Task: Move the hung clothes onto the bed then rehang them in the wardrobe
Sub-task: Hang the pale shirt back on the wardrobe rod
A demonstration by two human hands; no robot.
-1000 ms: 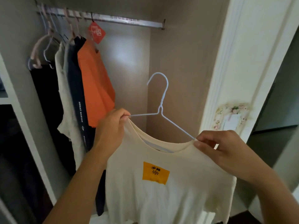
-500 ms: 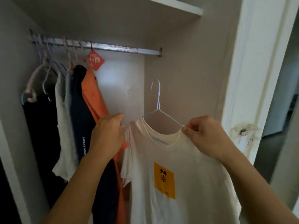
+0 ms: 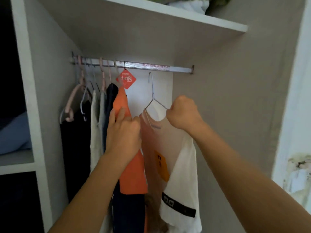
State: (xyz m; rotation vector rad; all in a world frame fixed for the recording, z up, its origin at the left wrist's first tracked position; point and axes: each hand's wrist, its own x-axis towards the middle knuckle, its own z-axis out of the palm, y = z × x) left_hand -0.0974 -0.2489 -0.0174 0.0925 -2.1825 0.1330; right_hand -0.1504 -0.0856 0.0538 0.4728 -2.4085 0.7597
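At mid-frame I saw the cream shirt (image 3: 178, 165) on its wire hanger (image 3: 152, 96), hook just under the rail (image 3: 159, 66). My right hand (image 3: 182, 113) had fingers clenched on the shirt's shoulder; my left hand (image 3: 123, 132) pinched the other shoulder, beside the orange shirt (image 3: 131, 169).

Home bedroom, built-in wardrobe (image 3: 235, 115) interior. Metal rail (image 3: 151, 66) carries hangers with shirts (image 3: 131, 174), 1 red tag (image 3: 125, 79) hanging off it. Shelf (image 3: 168, 14) above holds folded bedding (image 3: 193, 5); side cubby (image 3: 15, 132) holds folded fabric.
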